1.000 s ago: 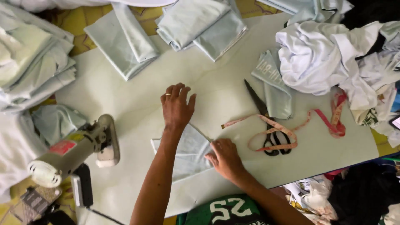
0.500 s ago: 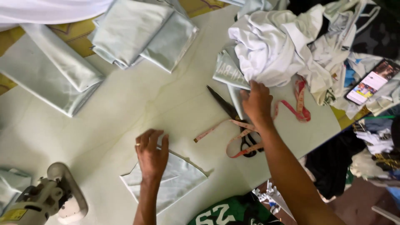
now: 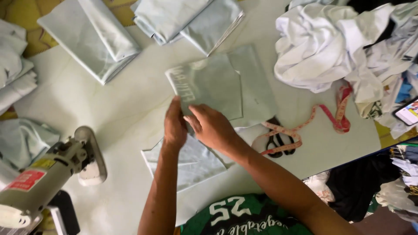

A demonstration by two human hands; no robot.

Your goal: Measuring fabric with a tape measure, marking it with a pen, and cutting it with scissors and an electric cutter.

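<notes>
Hands meet at the middle of the cutting table (image 3: 109, 104). The left hand (image 3: 175, 124) and the right hand (image 3: 212, 127) lie side by side on the near edge of a folded pale-green fabric piece (image 3: 209, 87) with faint lettering along one side. Both seem to pinch that edge, fingers closed on the cloth, though the fingertips are partly hidden under it, so the hold is only likely. The piece lies tilted over a second, similar panel (image 3: 257, 91), as if lifted off a small stack.

Just under the wrists lies a flat cut piece (image 3: 187, 163) of the same cloth, spread near the body where it is easy to lay another on top. Scissors (image 3: 278, 141) sit just right of the hands, half covered by a pink measuring tape (image 3: 313, 117), both within reach. Folded bundles (image 3: 91, 39) wait along the far edge, and a heap of white garments (image 3: 322, 48) fills the right corner. An electric cloth cutter (image 3: 48, 178) stands apart at the near left.
</notes>
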